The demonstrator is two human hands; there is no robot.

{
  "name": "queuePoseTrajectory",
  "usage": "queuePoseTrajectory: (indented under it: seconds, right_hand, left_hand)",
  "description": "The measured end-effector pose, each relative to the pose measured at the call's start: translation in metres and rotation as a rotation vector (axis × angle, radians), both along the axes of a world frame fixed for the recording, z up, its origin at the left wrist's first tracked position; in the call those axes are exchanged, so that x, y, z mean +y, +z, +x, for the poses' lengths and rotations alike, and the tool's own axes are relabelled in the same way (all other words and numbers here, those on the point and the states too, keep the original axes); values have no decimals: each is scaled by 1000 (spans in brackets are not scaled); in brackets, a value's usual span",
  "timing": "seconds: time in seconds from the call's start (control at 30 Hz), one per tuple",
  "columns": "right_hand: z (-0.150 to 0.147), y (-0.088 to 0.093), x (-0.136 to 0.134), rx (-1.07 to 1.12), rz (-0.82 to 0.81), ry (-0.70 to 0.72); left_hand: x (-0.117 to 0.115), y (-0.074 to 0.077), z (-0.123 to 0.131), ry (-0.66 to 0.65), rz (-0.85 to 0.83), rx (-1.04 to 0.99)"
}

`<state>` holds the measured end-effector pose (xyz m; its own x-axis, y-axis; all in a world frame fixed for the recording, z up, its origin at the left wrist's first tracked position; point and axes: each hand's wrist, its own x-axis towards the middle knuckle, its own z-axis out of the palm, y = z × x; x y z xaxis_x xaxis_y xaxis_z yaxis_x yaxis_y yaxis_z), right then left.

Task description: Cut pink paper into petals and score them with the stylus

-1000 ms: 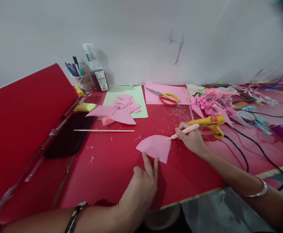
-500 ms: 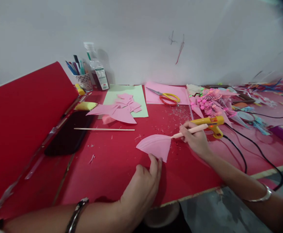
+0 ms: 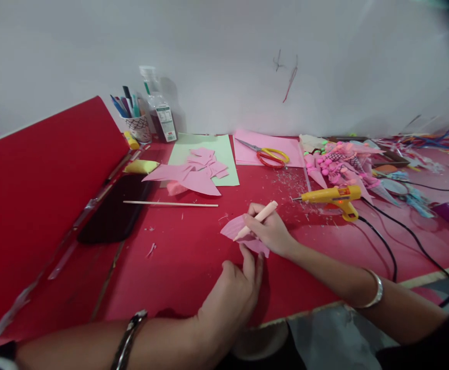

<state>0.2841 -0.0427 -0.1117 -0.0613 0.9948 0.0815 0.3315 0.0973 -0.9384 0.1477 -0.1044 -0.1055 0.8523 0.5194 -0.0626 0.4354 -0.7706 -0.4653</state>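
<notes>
A fan-shaped piece of pink paper (image 3: 231, 226) lies flat on the red tabletop, with faint curved lines on it. My right hand (image 3: 267, 227) is closed round a pale peach pen (image 3: 265, 211), whose tip meets the paper toward its left part. Part of the paper is hidden under this hand. My left hand (image 3: 234, 288) rests at the paper's lower edge, its fingers stretched out and their tips pressing on it. A thin wooden stick (image 3: 170, 204) lies beyond, to the left.
A yellow glue gun (image 3: 330, 195) with a black cord lies right of my hands. Scissors (image 3: 272, 156), cut pink paper pieces (image 3: 193, 177), a black phone-like slab (image 3: 112, 213), a pen cup (image 3: 137, 128) and a bottle (image 3: 164, 121) stand or lie farther back. Pink cones (image 3: 340, 164) are heaped at right.
My right hand has moved left with the pen, from the paper's right corner to its left part. My left hand stays on the lower edge. The view has shifted slightly.
</notes>
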Motion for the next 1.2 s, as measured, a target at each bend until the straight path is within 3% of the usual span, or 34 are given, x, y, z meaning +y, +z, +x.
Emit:
queuePoseTrajectory:
  seconds: [0.43, 1.2]
  right_hand:
    - [5, 0, -1, -107, 68, -18]
    - [63, -3, -13, -206, 131, -202]
  left_hand:
    - [1, 2, 0, 3, -11, 19]
    - [-1, 0, 1, 47, 4, 14]
